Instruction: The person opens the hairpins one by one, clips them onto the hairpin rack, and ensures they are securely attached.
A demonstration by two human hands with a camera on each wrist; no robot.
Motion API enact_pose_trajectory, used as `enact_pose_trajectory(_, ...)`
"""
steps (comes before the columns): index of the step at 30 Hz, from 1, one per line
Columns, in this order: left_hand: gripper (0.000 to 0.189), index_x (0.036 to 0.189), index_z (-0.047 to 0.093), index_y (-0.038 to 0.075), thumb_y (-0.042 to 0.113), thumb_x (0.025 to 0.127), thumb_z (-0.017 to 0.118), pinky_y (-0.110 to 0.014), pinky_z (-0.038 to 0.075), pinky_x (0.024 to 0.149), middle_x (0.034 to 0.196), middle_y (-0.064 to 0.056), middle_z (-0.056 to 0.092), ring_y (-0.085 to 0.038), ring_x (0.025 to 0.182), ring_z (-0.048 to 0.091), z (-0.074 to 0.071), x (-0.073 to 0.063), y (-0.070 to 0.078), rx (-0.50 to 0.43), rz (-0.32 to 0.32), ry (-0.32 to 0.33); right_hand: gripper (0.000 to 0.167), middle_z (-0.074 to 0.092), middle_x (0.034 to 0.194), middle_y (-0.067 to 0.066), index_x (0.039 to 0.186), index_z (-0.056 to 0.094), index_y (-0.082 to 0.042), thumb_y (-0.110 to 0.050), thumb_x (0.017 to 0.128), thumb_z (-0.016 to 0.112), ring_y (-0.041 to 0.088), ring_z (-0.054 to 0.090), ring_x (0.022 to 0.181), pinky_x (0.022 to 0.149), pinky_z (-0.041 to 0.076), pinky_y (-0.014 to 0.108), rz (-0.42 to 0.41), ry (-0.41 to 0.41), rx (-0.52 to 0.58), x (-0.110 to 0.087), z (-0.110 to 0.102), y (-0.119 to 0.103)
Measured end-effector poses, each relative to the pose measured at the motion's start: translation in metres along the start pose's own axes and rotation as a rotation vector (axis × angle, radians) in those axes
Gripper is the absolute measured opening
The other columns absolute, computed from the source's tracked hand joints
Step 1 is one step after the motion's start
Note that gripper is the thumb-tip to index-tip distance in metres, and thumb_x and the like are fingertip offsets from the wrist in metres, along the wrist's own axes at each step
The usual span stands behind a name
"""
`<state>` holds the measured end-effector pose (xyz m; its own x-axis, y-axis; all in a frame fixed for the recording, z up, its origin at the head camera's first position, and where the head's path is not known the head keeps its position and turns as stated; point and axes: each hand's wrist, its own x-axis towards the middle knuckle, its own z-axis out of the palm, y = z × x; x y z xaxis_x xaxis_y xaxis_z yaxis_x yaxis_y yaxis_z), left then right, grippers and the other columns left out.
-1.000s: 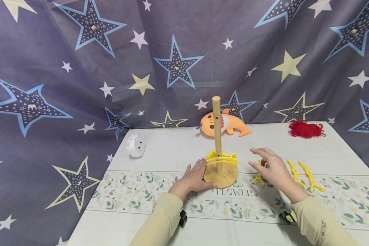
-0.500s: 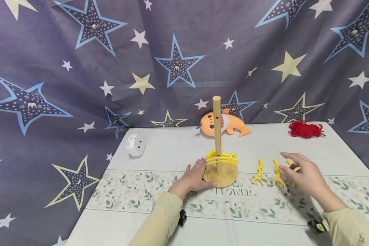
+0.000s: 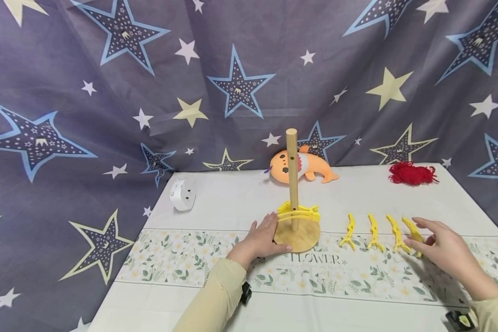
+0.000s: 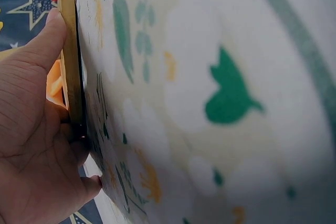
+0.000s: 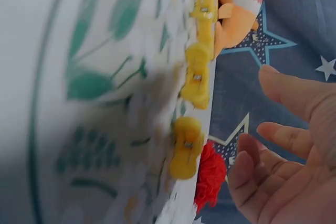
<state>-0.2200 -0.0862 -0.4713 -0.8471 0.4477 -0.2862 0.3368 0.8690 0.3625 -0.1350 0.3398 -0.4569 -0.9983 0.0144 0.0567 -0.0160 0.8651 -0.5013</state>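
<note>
My left hand point(image 3: 262, 242) grips the round wooden base of an upright post stand point(image 3: 293, 180) at its left edge. The left wrist view shows the thumb on the edge of the base point(image 4: 71, 56), with the other fingers bent around its far side. Yellow hair clips point(image 3: 311, 213) hang across the lower post. To the right, several more yellow clips point(image 3: 372, 233) lie in a row on the cloth. My right hand point(image 3: 446, 246) hovers by the rightmost clip point(image 3: 411, 228), thumb and fingers apart and nothing between them; it partly covers that clip in the head view.
An orange plush shark point(image 3: 315, 167) lies behind the post. A bundle of red yarn point(image 3: 412, 174) is at the back right, and a white socket-like device point(image 3: 182, 195) at the back left. A star-patterned curtain point(image 3: 149, 92) rises behind the table.
My right hand has moved right along the row of yellow clips, from the leftmost one to the rightmost. The clips, the stand and my left hand have stayed put.
</note>
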Motion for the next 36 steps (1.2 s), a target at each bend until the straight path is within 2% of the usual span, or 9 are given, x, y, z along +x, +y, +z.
enact_pose_trajectory(5, 0.105, 0.157, 0.01, 0.008, 0.066, 0.085, 0.06, -0.05, 0.005, 0.119, 0.164, -0.006, 0.007, -0.02, 0.149, 0.006, 0.001, 0.0, 0.0, -0.007, 0.0, -0.001, 0.081, 0.051, 0.117, 0.038, 0.133, 0.044, 0.016, -0.038, 0.082, 0.078, 0.026, 0.058, 0.074, 0.056, 0.047, 0.038, 0.021, -0.041, -0.046, 0.0, 0.0, 0.014)
enact_pose_trajectory(9, 0.105, 0.158, 0.01, 0.009, 0.066, 0.085, 0.06, -0.049, 0.004, 0.119, 0.164, -0.005, 0.007, -0.02, 0.149, 0.005, 0.001, 0.001, -0.001, -0.006, -0.002, -0.004, 0.089, 0.051, 0.115, 0.04, 0.132, 0.042, 0.018, -0.042, 0.079, 0.079, 0.027, 0.057, 0.073, 0.056, 0.046, 0.039, 0.06, -0.109, -0.06, 0.002, -0.001, 0.019)
enact_pose_trajectory(14, 0.106, 0.158, 0.006, 0.011, 0.067, 0.085, 0.059, -0.048, 0.002, 0.119, 0.164, -0.003, 0.004, -0.018, 0.149, 0.002, 0.004, 0.003, -0.003, -0.003, -0.014, -0.019, 0.096, 0.053, 0.112, 0.041, 0.132, 0.039, 0.019, -0.048, 0.076, 0.079, 0.036, 0.06, 0.079, 0.062, 0.05, 0.047, 0.121, -0.184, -0.063, 0.004, 0.0, 0.022)
enact_pose_trajectory(20, 0.105, 0.158, 0.008, 0.01, 0.068, 0.085, 0.059, -0.048, 0.003, 0.119, 0.164, -0.004, 0.005, -0.018, 0.149, 0.003, 0.005, 0.004, -0.004, 0.001, -0.005, -0.006, 0.098, 0.055, 0.108, 0.038, 0.131, 0.04, 0.019, -0.053, 0.076, 0.078, 0.037, 0.059, 0.082, 0.065, 0.049, 0.051, 0.143, -0.225, -0.075, 0.007, 0.0, 0.027)
enact_pose_trajectory(27, 0.106, 0.158, 0.007, 0.012, 0.068, 0.085, 0.058, -0.047, 0.001, 0.119, 0.164, -0.002, 0.004, -0.016, 0.149, 0.002, 0.004, 0.004, -0.004, 0.001, -0.015, -0.012, 0.109, 0.058, 0.101, 0.033, 0.13, 0.039, 0.019, -0.064, 0.07, 0.077, 0.044, 0.058, 0.09, 0.069, 0.049, 0.054, 0.183, -0.292, -0.069, 0.01, 0.002, 0.033)
enact_pose_trajectory(30, 0.106, 0.158, 0.007, 0.011, 0.068, 0.085, 0.058, -0.047, 0.001, 0.119, 0.164, -0.003, 0.004, -0.016, 0.149, 0.002, 0.004, 0.004, -0.004, -0.009, -0.014, -0.017, 0.105, 0.057, 0.1, 0.034, 0.124, 0.042, 0.019, -0.062, 0.069, 0.079, 0.044, 0.057, 0.091, 0.072, 0.049, 0.055, 0.232, -0.317, -0.068, 0.009, 0.002, 0.031)
enact_pose_trajectory(36, 0.106, 0.158, 0.006, 0.011, 0.067, 0.085, 0.058, -0.047, 0.0, 0.119, 0.164, -0.003, 0.004, -0.017, 0.149, 0.001, 0.004, 0.003, -0.003, -0.011, -0.012, -0.016, 0.075, 0.052, 0.085, 0.021, 0.099, 0.046, 0.011, -0.049, 0.072, 0.082, 0.031, 0.05, 0.079, 0.066, 0.045, 0.044, 0.315, -0.324, -0.077, 0.005, 0.005, 0.027)
